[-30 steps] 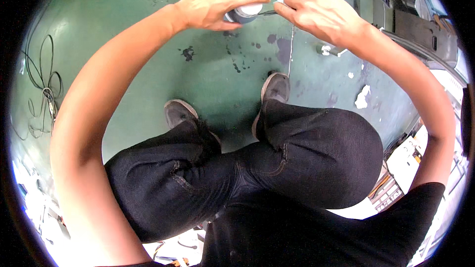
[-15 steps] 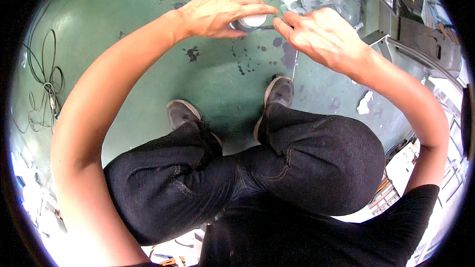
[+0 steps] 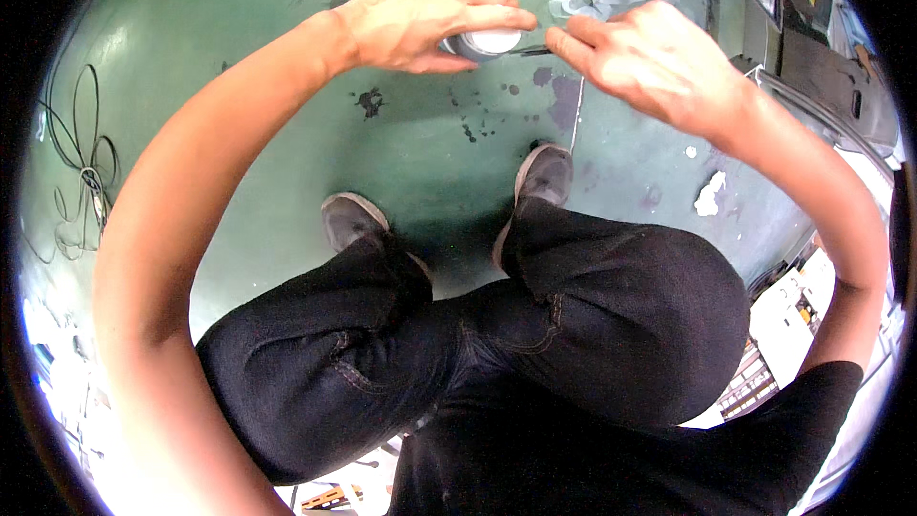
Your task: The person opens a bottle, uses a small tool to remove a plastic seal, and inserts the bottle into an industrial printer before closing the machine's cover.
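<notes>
Left hand [image 3: 411, 21] wraps its grip round a white-topped container [image 3: 494, 42]; right hand [image 3: 650, 65] pinches a thin dark rod [image 3: 532, 52] beside it.

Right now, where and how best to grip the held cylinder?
Likely the round side of the cylinder, from the left, as the left hand holds it: fingers can oppose across it, and its right faces the dark rod and right hand.

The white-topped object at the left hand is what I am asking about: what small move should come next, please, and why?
I would probably ease the right hand slightly away, since the left hand grips the white-topped object and a thin dark strand spans the gap to the right hand.
</notes>
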A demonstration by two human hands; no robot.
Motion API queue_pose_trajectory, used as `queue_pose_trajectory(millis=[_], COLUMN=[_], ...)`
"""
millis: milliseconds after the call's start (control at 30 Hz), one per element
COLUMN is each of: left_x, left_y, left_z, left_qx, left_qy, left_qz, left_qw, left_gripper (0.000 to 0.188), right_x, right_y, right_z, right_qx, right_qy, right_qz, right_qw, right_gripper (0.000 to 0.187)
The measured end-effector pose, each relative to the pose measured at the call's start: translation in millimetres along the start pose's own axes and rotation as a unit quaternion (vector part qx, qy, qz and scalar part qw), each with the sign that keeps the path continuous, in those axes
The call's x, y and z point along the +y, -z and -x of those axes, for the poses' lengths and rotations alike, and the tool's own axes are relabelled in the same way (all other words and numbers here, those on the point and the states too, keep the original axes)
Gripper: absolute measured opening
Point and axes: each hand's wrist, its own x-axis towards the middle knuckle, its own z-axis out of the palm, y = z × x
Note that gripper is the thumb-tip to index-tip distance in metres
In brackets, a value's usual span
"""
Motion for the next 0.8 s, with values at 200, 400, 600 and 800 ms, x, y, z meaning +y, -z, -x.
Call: queue_pose_trajectory(millis=[200, 400, 600, 800], left_x=[-2, -5, -2, 17], left_y=[1, -1, 6, -6], left_z=[-3, -5, -4, -3], left_qx=[-0.008, 0.023, -0.008, 0.02], left_qy=[-0.012, -0.039, -0.012, 0.053], left_qz=[0.007, 0.001, 0.016, -0.074], left_qw=[1.0, 0.999, 1.0, 0.996], left_gripper=[0.076, 0.084, 0.079, 0.082], right_x=[5, 0, 4, -3], right_y=[-13, -10, -7, -16], right_z=[7, 7, 4, 13], right_qx=[0.058, 0.045, 0.045, 0.046], right_qy=[0.019, 0.007, 0.021, -0.032], right_qz=[0.021, 0.061, 0.04, 0.019], right_qw=[0.998, 0.997, 0.998, 0.998], right_gripper=[0.023, 0.019, 0.021, 0.022])
